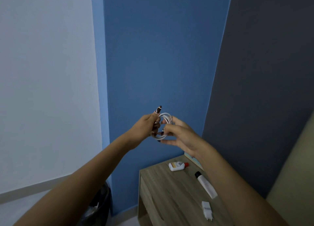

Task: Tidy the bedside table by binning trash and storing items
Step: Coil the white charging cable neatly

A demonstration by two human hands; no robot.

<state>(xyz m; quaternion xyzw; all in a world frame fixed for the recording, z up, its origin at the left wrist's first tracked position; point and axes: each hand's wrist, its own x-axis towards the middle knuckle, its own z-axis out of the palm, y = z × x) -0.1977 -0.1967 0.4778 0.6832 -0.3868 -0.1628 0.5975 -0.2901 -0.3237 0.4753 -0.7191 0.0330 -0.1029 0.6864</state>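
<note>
Both hands are raised in front of the blue wall, well above the wooden bedside table (163, 188). Between them is a white cable (165, 116) wound into a small coil. My left hand (146, 128) pinches the coil's left side. My right hand (180, 134) grips its right side with the fingers curled around the loops. On the table lie a small white bottle with a red cap (177, 166), a white tube with a black cap (205, 185) and a white charger plug (207, 209).
A black bin with a dark liner (100, 202) stands on the floor left of the table, partly hidden by my left arm. A light-coloured box (188, 156) sits at the table's back edge behind my right wrist. A beige headboard (295, 174) rises at the right.
</note>
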